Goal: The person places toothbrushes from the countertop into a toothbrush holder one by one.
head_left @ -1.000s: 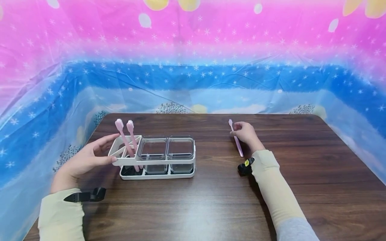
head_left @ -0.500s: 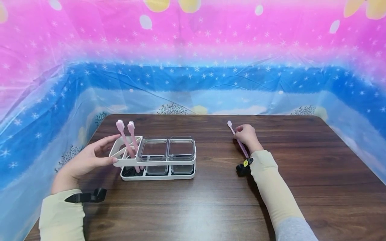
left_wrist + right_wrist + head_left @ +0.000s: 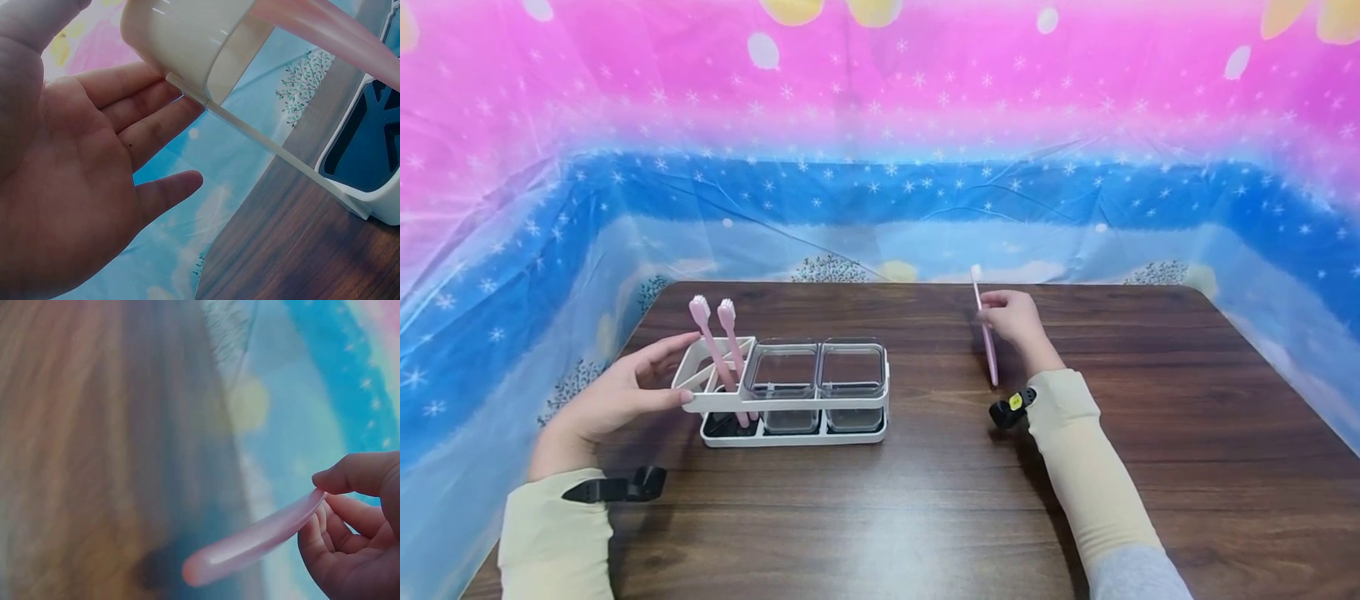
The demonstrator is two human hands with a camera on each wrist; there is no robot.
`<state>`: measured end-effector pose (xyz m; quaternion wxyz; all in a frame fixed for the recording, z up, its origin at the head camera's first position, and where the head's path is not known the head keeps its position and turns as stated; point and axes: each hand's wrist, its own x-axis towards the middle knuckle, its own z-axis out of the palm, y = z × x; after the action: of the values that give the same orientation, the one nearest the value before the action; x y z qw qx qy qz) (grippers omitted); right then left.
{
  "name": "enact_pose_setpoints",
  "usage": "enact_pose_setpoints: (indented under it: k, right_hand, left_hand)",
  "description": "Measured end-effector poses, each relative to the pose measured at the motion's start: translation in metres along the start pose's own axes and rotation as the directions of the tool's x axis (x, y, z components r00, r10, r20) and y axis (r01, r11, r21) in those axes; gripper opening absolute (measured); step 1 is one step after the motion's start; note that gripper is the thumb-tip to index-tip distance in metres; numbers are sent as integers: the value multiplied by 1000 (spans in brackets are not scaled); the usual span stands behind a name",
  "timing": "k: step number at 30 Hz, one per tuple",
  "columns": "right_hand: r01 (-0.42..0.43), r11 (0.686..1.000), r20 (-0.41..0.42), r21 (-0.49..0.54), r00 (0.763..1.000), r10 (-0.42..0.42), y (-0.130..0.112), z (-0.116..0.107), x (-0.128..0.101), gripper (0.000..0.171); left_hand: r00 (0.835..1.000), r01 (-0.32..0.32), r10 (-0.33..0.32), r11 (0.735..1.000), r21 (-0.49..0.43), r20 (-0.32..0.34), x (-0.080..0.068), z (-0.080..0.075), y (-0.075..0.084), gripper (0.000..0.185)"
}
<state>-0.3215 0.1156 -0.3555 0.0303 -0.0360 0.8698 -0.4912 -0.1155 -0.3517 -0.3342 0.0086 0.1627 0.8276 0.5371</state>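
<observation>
A white toothbrush rack (image 3: 790,398) stands on the brown table (image 3: 925,500), with two pink toothbrushes (image 3: 711,350) upright in its left slot and two clear cups (image 3: 816,375) beside them. My left hand (image 3: 617,392) rests with straight fingers against the rack's left end (image 3: 187,44). My right hand (image 3: 1011,321) pinches a third pink toothbrush (image 3: 985,329), lifted off the table with its bristle head up. In the right wrist view the fingers (image 3: 359,519) hold its handle (image 3: 256,540).
A pink and blue starry plastic sheet (image 3: 880,167) walls the table at the back and both sides. Bare wood lies between the rack and my right hand and along the front edge.
My right hand has picked the toothbrush up from the table and tilted it more upright. My left hand and the rack have stayed in place.
</observation>
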Motion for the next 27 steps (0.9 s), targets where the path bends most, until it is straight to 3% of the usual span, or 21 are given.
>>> enact_pose_setpoints:
  k: [5, 10, 17, 27]
  right_hand:
    - [97, 994, -10, 54, 995, -97, -38, -4, -9, 43]
    - [242, 965, -57, 105, 970, -237, -85, 1, -29, 40]
    - [432, 865, -82, 255, 901, -426, -150, 22, -67, 28]
    - [566, 728, -17, 386, 794, -608, -216, 65, -120, 20]
  left_hand:
    - [1000, 3, -3, 999, 42, -12, -1, -1, 2, 69]
    - [1000, 4, -3, 999, 49, -14, -1, 0, 2, 70]
    - [1000, 4, -4, 1000, -12, 6, 0, 1, -2, 70]
    - [1000, 15, -15, 999, -34, 8, -1, 0, -1, 70]
